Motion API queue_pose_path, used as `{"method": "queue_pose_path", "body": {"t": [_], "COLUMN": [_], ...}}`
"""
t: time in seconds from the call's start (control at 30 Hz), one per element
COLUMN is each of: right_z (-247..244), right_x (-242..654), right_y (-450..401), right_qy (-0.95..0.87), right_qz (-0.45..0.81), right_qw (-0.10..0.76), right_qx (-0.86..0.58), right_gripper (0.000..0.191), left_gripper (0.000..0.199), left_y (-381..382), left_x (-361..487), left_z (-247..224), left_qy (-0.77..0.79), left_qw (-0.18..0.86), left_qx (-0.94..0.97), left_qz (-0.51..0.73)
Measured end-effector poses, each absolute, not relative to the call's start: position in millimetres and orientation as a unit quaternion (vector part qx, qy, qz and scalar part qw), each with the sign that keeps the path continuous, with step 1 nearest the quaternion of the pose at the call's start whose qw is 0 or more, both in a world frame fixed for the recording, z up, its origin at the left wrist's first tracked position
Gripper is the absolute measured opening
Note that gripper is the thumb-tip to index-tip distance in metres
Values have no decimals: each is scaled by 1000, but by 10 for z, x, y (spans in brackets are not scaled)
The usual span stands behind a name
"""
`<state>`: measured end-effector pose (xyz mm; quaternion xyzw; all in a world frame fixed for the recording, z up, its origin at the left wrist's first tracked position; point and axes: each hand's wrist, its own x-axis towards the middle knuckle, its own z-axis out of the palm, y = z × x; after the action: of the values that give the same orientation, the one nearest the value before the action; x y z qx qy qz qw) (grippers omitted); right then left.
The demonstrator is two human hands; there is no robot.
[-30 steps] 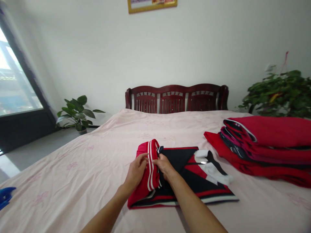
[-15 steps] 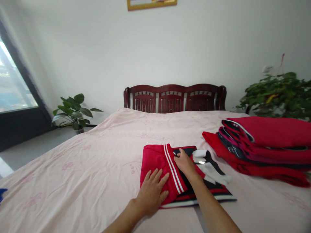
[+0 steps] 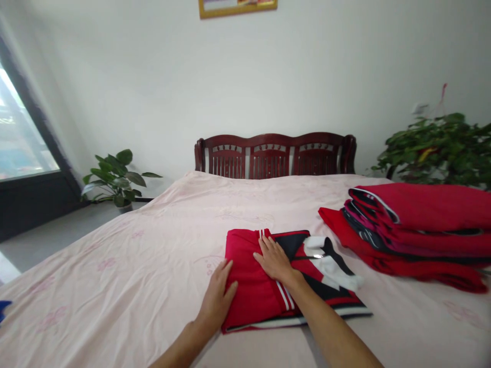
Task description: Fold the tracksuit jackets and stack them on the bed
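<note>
A partly folded jacket (image 3: 251, 286) lies on the bed, its red part with white stripes turned over the left side. Its right side shows navy, red and white panels and a white collar. My left hand (image 3: 219, 294) rests at the jacket's left edge, fingers stretched out and touching the red cloth. My right hand (image 3: 274, 259) lies flat across the white-striped band, fingers extended. Neither hand grips the fabric.
To the right stands a stack of folded red and navy clothes (image 3: 425, 230). The bed (image 3: 153, 266) has a pale pink sheet and a dark wooden headboard (image 3: 276, 156). Potted plants (image 3: 118, 176) stand on both sides. A blue item (image 3: 3, 309) shows at the left edge.
My left hand has moved left from the top of the red cloth to its edge. My right hand has gone from bent fingers near the stripes to lying flat on them.
</note>
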<state>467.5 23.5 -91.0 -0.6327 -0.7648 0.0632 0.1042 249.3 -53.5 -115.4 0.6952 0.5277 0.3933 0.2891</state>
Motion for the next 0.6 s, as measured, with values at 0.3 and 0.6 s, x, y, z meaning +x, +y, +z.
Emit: {"method": "queue_pose_path", "body": {"t": [0.3,0.6], "right_z": [-838,-386], "right_x": [4707,4389], "right_y": [3,555], "right_qy": [-741,-762], "right_qz": [52,13], "right_qw": [134,156], "right_qx": [-655,-629], "right_gripper": [63,41], "left_gripper": [39,44], "left_y": [-326,-411], "left_x": [2583,2574], "left_z": [-950,-1145], "left_qy": [450,542], "left_qw": [634,444], "left_qx": [461,549], "left_qz": [428,455]}}
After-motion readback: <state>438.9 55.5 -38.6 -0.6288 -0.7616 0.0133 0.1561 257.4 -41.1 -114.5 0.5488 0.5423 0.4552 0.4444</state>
